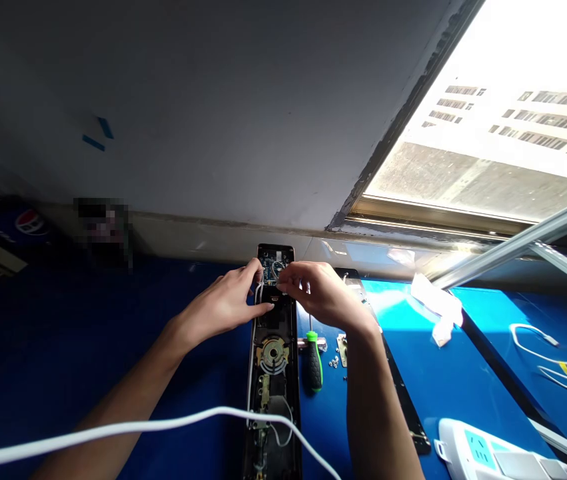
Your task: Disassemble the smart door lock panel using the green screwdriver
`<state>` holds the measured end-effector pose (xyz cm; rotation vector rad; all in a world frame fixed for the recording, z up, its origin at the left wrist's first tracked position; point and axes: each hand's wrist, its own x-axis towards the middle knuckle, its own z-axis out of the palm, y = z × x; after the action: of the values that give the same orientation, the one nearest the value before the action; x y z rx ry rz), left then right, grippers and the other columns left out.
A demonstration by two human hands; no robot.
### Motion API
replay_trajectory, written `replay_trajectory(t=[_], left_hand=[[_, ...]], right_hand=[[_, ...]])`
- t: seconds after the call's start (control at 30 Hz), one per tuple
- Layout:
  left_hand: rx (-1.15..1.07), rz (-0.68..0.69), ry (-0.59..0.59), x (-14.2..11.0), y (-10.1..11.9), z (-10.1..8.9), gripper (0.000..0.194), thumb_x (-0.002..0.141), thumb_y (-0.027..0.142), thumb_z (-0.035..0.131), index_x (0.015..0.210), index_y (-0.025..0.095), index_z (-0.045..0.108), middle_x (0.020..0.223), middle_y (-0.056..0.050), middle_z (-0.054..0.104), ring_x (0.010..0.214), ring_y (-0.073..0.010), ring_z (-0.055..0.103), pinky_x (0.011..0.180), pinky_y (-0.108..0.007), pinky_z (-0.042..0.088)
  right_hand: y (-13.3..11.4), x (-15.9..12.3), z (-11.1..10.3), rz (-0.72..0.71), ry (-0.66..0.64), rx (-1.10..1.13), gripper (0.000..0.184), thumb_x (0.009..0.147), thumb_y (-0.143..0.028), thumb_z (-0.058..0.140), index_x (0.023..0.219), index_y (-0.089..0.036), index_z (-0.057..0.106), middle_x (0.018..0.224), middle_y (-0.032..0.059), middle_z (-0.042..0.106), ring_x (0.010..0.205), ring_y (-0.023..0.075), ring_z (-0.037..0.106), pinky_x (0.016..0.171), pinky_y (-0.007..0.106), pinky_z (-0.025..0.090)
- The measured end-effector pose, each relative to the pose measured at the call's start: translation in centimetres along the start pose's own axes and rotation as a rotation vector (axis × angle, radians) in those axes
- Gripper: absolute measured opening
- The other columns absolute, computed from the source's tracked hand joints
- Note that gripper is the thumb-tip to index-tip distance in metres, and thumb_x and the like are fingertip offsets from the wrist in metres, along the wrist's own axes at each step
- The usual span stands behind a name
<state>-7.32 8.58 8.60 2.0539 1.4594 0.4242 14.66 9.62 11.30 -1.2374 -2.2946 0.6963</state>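
Observation:
A long black device housing [279, 327], opened up, lies lengthwise in front of me with its inside showing. At its far end sits a blue circuit board [267, 272] with thin wires over it. My left hand [230, 297] rests at the housing's left edge, fingers apart, its thumb stretched across the black surface below the board. My right hand [320, 290] is over the board's right side, thumb and fingertips pinched together by the wires. What lies in that pinch is too small to tell. A round metal part [274, 355] sits midway along the housing.
Right of the housing lie a green-and-black screwdriver [314, 363], several small screws [334, 362] and a long black panel [408, 407]. A white power strip [483, 450] is at the lower right. One white cable [163, 425] crosses the foreground. Metal framing [508, 250] stands by the window.

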Motion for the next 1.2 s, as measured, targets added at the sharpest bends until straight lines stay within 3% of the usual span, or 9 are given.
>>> replay_trajectory(t=[0.27, 0.63, 0.93, 1.1, 1.2], left_hand=[[-0.014, -0.007, 0.002, 0.1, 0.0, 0.1, 0.041, 0.084, 0.047, 0.074, 0.107, 0.027, 0.047, 0.102, -0.003, 0.072, 0.093, -0.0288, 0.072, 0.074, -0.035, 0.05], [-0.047, -0.007, 0.006, 0.2, 0.0, 0.0, 0.039, 0.082, 0.045, 0.074, 0.106, 0.027, 0.049, 0.101, -0.004, 0.072, 0.09, -0.0291, 0.072, 0.073, -0.035, 0.051], [-0.04, 0.004, 0.006, 0.3, -0.2, 0.1, 0.04, 0.083, 0.045, 0.075, 0.106, 0.028, 0.048, 0.1, -0.003, 0.072, 0.091, -0.0283, 0.072, 0.073, -0.034, 0.05], [-0.036, -0.008, -0.007, 0.3, 0.0, -0.1, 0.039, 0.083, 0.046, 0.074, 0.104, 0.028, 0.046, 0.098, -0.002, 0.072, 0.087, -0.0278, 0.072, 0.07, -0.034, 0.049], [-0.028, -0.003, 0.001, 0.3, 0.0, 0.0, 0.041, 0.083, 0.047, 0.075, 0.104, 0.028, 0.047, 0.097, -0.002, 0.072, 0.087, -0.0278, 0.072, 0.07, -0.034, 0.048]], right_hand=[[0.8, 0.5, 0.3, -0.014, -0.08, 0.176, 0.008, 0.09, -0.013, 0.07, 0.089, -0.018, 0.076, 0.084, 0.0001, 0.078, 0.075, 0.0112, 0.07, 0.07, 0.022, 0.051], [0.9, 0.8, 0.6, -0.066, -0.108, 0.071, 0.015, 0.09, -0.007, 0.068, 0.091, -0.018, 0.078, 0.087, 0.0012, 0.076, 0.077, 0.0124, 0.064, 0.071, 0.024, 0.047], [0.7, 1.1, 0.8, -0.151, -0.103, -0.038, 0.022, 0.093, -0.004, 0.063, 0.095, -0.019, 0.079, 0.095, 0.0031, 0.078, 0.095, 0.0179, 0.062, 0.086, 0.028, 0.048], [0.4, 0.9, 0.7, -0.115, -0.122, -0.061, 0.02, 0.093, -0.005, 0.063, 0.095, -0.018, 0.079, 0.092, 0.0033, 0.078, 0.085, 0.0165, 0.065, 0.077, 0.027, 0.048], [0.1, 0.9, 0.7, -0.117, -0.139, -0.078, 0.024, 0.093, -0.003, 0.06, 0.093, -0.018, 0.078, 0.094, 0.0042, 0.079, 0.091, 0.0181, 0.066, 0.081, 0.029, 0.048]])
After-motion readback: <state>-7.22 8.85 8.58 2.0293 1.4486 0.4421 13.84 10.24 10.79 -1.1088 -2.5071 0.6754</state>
